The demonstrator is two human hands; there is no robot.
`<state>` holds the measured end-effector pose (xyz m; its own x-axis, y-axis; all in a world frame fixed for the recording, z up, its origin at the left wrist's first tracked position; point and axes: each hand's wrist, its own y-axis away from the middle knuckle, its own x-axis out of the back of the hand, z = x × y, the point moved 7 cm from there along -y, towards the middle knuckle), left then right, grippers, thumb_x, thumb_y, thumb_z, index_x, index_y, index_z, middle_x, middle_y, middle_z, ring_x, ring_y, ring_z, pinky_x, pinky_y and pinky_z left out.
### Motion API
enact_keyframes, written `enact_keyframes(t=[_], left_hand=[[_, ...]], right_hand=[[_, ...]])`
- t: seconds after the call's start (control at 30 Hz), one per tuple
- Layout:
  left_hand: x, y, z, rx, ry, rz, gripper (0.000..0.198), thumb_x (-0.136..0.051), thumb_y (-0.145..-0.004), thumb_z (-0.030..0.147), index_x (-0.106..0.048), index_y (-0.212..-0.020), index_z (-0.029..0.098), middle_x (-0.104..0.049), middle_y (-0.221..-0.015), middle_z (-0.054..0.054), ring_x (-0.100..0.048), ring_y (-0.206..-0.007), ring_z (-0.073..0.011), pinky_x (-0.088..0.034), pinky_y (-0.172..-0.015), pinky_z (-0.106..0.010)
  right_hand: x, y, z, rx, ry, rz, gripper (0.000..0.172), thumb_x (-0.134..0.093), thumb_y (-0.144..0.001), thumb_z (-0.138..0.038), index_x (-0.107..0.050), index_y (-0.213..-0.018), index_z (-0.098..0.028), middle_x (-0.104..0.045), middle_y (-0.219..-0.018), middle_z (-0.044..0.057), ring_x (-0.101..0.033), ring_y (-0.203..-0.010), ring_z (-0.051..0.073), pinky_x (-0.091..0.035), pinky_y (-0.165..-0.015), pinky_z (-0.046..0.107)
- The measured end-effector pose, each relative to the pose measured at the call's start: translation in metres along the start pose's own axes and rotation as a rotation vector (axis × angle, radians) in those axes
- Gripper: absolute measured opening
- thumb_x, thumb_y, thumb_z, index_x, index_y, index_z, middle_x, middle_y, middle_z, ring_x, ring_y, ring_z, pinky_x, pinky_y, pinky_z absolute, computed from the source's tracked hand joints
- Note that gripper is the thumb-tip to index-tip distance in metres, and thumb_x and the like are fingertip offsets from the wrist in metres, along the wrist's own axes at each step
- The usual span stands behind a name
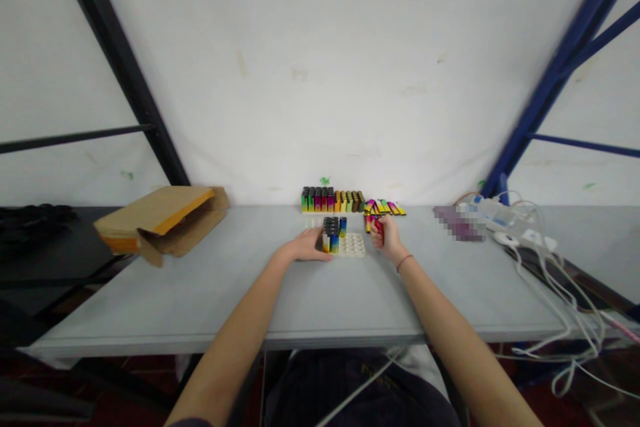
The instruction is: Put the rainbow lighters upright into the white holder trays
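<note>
A white holed tray [355, 246] lies on the table, its left part filled with upright colourful cylinders [331, 233] with dark tops. One blue-and-yellow cylinder [343, 226] stands slightly apart from that block. My left hand [309, 246] grips the tray's left side, thumb along the front edge and fingers behind the cylinders. To the right of the tray, my right hand [389, 239] is closed around a red cylinder [381, 229], mostly hidden by the fingers. Just beyond it lie several loose colourful cylinders [385, 207], some partly covered by the hand.
Against the wall stands a row of dark-topped upright cylinders [318, 199], beside yellow and brown ones [349, 201]. An open cardboard box [165, 213] lies at the left. White cables [550, 267] and power strips [493, 215] crowd the right, near a pixelated patch.
</note>
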<state>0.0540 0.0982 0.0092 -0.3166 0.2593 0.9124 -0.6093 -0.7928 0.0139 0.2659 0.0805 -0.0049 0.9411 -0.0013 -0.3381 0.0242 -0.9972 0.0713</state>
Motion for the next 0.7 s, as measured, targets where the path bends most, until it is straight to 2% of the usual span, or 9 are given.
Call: enact_keyframes(t=[0.17,0.43,0.7], left_hand=[[-0.001,0.0,-0.001,-0.004,-0.015,-0.011,0.083,-0.072,-0.066,0.058,-0.046,-0.131,0.013,-0.052,-0.137,-0.016,-0.048,-0.127,-0.036,-0.039,-0.106,-0.041],[0.0,0.001,-0.001,0.006,-0.01,-0.003,0.083,-0.073,-0.066,0.056,-0.044,-0.132,0.015,-0.053,-0.136,-0.014,-0.049,-0.125,-0.0356,-0.039,-0.106,-0.042],[0.0,0.001,0.001,0.002,-0.021,0.007,0.079,-0.073,-0.065,0.055,-0.048,-0.129,0.015,-0.057,-0.132,-0.014,-0.053,-0.121,-0.0349,-0.042,-0.104,-0.041]], right_hand=[[0.002,0.001,0.001,-0.025,-0.005,0.071,0.038,-0.037,-0.08,-0.051,-0.03,-0.055,-0.023,-0.02,-0.042,-0.007,-0.009,-0.035,0.007,-0.007,-0.036,0.023],[-0.001,0.0,0.005,-0.028,0.018,0.036,0.042,-0.035,-0.083,-0.054,-0.032,-0.055,-0.023,-0.019,-0.043,-0.007,-0.01,-0.035,0.007,-0.006,-0.037,0.024],[0.011,0.002,-0.003,0.032,0.016,0.225,0.045,-0.033,-0.084,-0.058,-0.029,-0.054,-0.024,-0.017,-0.042,-0.008,-0.009,-0.035,0.007,-0.007,-0.037,0.024]])
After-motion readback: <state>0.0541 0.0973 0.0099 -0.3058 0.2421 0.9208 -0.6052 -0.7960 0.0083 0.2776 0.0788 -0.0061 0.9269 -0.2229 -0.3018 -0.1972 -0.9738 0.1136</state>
